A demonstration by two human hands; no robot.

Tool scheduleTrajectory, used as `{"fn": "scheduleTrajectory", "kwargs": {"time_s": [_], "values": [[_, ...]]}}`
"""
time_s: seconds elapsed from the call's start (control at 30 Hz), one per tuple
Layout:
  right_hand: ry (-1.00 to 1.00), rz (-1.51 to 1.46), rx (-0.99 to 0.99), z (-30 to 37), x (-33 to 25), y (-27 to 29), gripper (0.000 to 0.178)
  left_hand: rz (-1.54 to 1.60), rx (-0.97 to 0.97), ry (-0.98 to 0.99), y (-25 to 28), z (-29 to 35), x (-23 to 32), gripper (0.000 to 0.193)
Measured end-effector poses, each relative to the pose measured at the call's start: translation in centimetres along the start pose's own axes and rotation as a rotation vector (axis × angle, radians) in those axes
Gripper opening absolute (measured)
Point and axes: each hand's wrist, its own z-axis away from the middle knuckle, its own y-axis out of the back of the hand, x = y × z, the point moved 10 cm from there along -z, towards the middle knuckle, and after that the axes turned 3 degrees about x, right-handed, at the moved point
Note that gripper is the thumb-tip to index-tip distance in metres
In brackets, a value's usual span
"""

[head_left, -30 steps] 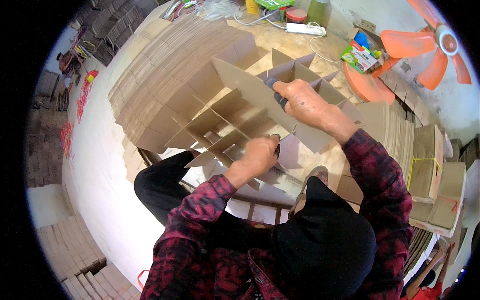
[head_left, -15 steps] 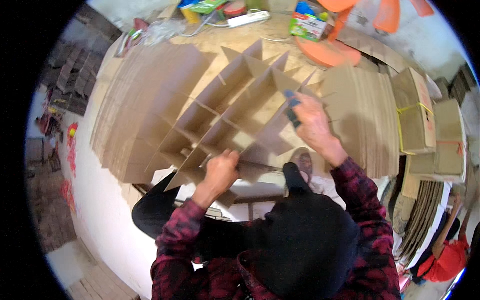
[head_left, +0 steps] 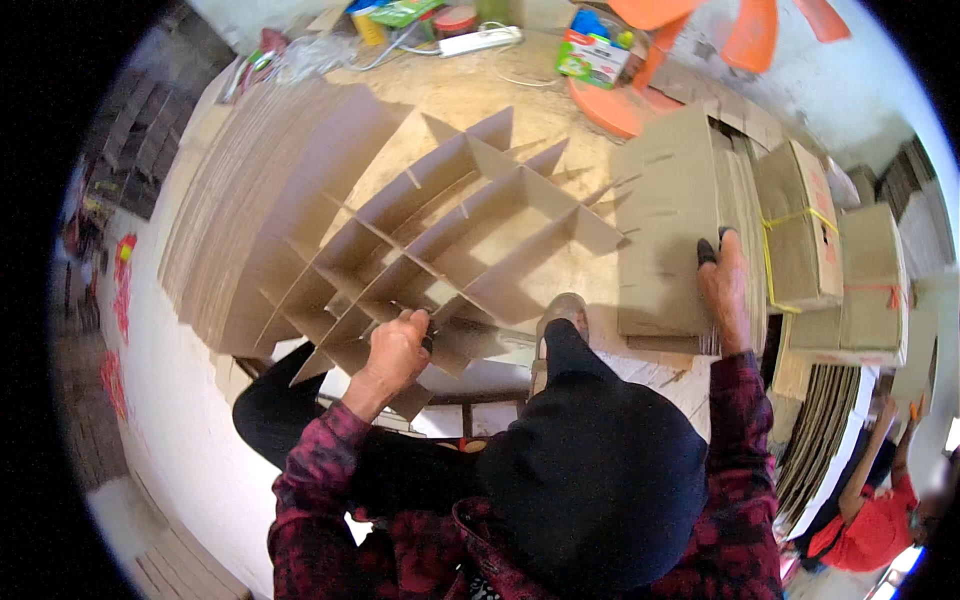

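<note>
The left hand (head_left: 398,350) grips the cardboard grid (head_left: 520,275), contact partly hidden. Whether the right hand (head_left: 725,285) grips cardboard sheets (head_left: 662,240) is unclear.

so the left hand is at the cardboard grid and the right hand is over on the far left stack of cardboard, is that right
Not quite: the right hand is not at the far left. The head view shows it at the cardboard sheets on the right. The left hand is at the cardboard grid, as you say.
</note>
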Motion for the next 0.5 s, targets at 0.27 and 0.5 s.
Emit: {"fn": "scheduleTrajectory", "kwargs": {"time_s": [0.27, 0.5], "values": [[0.105, -0.006, -0.066, -1.8, -5.2, 4.8, 0.026, -0.017, -0.138, -0.011, 3.1, -0.4, 1.3, 0.021], [0.244, -0.019, -0.122, -2.8, -10.0, 3.8, 0.016, 0.147, 0.139, -0.081, 7.3, -5.5, 6.0, 0.019]]}}
